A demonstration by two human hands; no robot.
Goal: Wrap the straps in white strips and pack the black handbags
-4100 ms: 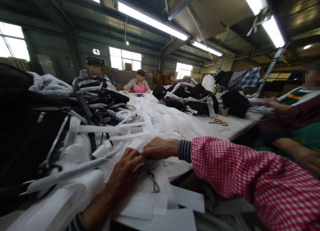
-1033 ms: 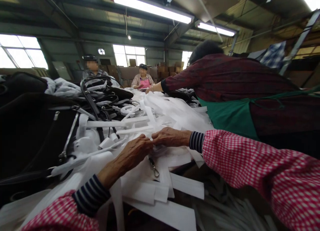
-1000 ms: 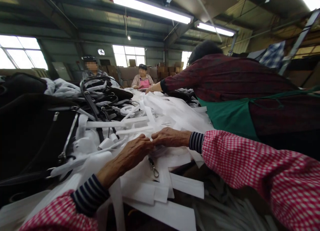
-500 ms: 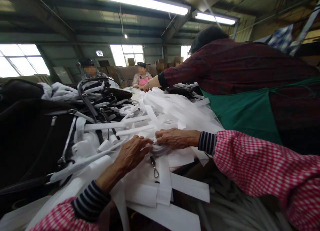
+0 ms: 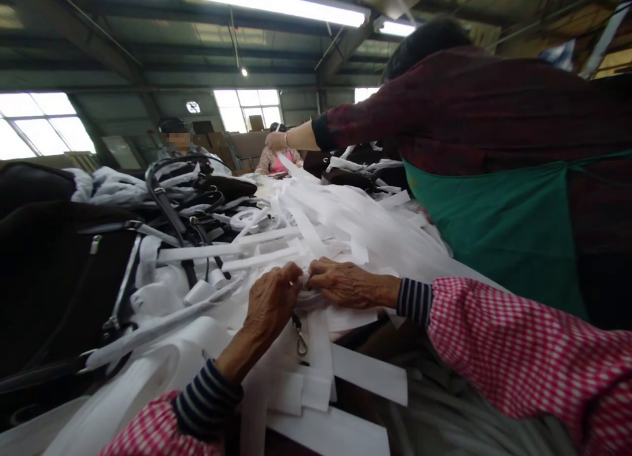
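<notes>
My left hand [image 5: 269, 303] and my right hand [image 5: 343, 283] meet fingertip to fingertip over a heap of white fabric strips [image 5: 316, 226] on the table. Both are closed, pinching a white wrapped strap [image 5: 311, 297] between them. A metal snap hook [image 5: 299, 338] hangs from that strap just under my left hand. More white strips [image 5: 368, 375] lie flat under and in front of my hands.
Black bags with straps and buckles [image 5: 64, 265] are piled at the left. A person in a dark red top and green apron [image 5: 494, 199] leans over the table from the right, a hand [image 5: 276, 140] pulling a white strip. Two more people sit at the far end.
The person at the right stood, leaned across the table and has now lifted a hand with a white strip. My hands stayed together on the strap, the left one curling tighter.
</notes>
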